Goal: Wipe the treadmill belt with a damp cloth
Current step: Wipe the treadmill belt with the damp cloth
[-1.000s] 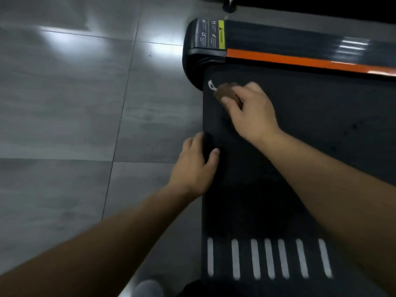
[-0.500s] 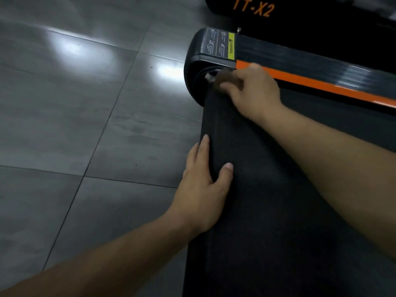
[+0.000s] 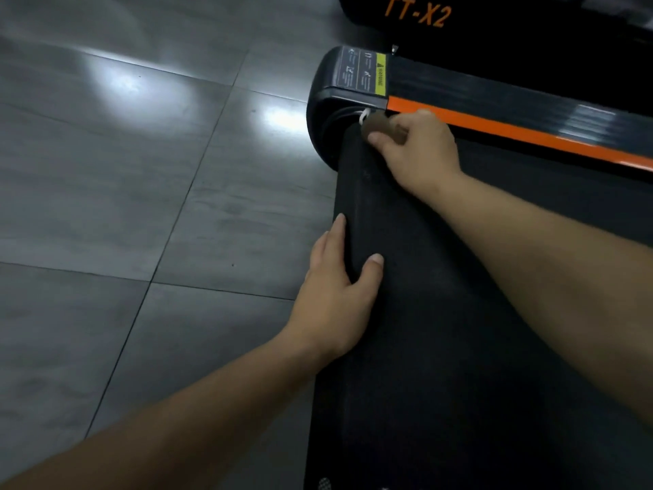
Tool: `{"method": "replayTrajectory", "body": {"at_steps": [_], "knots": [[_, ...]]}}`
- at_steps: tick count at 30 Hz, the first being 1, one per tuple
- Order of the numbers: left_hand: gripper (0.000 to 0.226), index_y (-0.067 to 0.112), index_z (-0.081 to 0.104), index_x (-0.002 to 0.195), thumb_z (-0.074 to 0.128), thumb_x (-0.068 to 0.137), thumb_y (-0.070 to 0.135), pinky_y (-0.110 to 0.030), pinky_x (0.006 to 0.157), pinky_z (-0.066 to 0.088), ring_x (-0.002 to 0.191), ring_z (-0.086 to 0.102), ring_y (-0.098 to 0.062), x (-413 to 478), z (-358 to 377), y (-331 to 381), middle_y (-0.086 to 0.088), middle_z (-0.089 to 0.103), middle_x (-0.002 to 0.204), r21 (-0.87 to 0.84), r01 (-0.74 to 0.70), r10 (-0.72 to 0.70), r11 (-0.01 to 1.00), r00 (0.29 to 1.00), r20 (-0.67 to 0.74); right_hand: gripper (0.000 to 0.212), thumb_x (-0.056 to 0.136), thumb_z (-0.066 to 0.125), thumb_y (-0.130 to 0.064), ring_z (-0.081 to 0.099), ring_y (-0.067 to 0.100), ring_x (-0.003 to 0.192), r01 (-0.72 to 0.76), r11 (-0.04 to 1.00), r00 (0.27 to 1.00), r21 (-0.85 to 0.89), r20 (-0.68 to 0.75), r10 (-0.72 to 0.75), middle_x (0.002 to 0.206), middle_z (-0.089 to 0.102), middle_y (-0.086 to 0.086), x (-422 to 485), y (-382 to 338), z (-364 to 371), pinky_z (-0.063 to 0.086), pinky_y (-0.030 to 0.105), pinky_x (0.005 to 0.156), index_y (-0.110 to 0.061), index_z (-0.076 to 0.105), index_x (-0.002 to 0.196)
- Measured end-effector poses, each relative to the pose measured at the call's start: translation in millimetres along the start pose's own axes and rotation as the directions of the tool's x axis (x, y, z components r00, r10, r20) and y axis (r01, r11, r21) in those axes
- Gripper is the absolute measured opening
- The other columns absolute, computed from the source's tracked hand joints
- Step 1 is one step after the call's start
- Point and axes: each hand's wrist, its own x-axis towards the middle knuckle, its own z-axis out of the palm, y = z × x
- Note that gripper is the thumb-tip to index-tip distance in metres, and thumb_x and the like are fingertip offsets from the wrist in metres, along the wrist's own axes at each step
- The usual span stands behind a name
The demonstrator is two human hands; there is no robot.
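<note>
- Grips a small brown cloth [image 3: 380,126] in the right hand [image 3: 418,150], with fingers curled over it and the thumb tip pressed against its near edge.
- Holds that cloth at the far left corner of the treadmill belt [image 3: 459,348], just ahead of the knuckles, where the belt meets the rounded end cap [image 3: 319,125] and the orange strip [image 3: 512,132].
- Shows only the cloth's front lump past the fingers: soft, bunched and matte, with a thin white loop [image 3: 364,116] poking out on its far-left side.
- Rests the left hand [image 3: 335,295] on the belt's left edge, well nearer the camera than the cloth, with fingers straight and together down the outer side, thumb flat on top, nothing held.
- Belt: black, matte, finely grained and flat, with a few dull scuffs and a rounded lip along the left edge.
- End cap: smooth dark plastic with a slight sheen, curved at the corner, topped by a grey sticker [image 3: 353,70] with a yellow warning band; print too small to read.
- Beyond the orange strip, a ribbed black side rail [image 3: 494,100] with blurred glints.
- Further back, a black housing [image 3: 530,37] with slanted orange letters [image 3: 417,14] reading "TT-X2".
- Left of the machine, large grey floor tiles [image 3: 141,206], smooth and faintly mottled, with thin dark joints and two soft white reflections.
</note>
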Motion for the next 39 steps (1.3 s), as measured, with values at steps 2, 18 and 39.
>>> {"method": "replayTrajectory", "body": {"at_steps": [2,18,39], "knots": [[0.076,0.033,0.009,0.163,0.053,0.102,0.043,-0.019,0.113,0.020,0.136,0.023,0.008,-1.7,0.9,1.4,0.014,0.018,0.166,-0.008,0.008,-0.008,1.000,1.000,0.003,0.033,0.088,0.062,-0.056,0.055,0.017,0.086,0.116,0.993,0.990,0.025,0.072,-0.118,0.094,0.055,0.000,-31.2,-9.5,-4.4,0.042,0.032,0.073,-0.024,0.071,0.094],[0.071,0.043,0.014,0.161,0.047,0.100,0.055,-0.038,0.124,0.027,0.148,0.029,-0.001,-30.3,0.6,-11.2,0.020,0.025,0.164,-0.097,0.086,-0.087,0.992,0.996,-0.002,0.025,0.088,0.068,-0.044,0.055,0.019,0.077,0.292,0.950,0.934,0.111,0.179,-0.308,0.085,0.053,0.000,-86.1,10.7,-38.6,0.041,0.032,0.067,-0.022,0.075,0.097],[0.086,0.056,0.020,0.154,0.058,0.078,0.069,-0.043,0.117,0.040,0.140,0.044,-0.007,-85.6,3.1,-26.2,0.016,0.038,0.158,-0.192,0.137,-0.127,0.972,0.990,0.064,0.026,0.092,0.062,-0.044,0.050,0.016,0.080,0.325,0.932,0.915,0.161,0.196,-0.352,0.084,0.050,-0.001,-162.1,-28.7,-44.0,0.039,0.032,0.068,-0.023,0.075,0.099]]}}
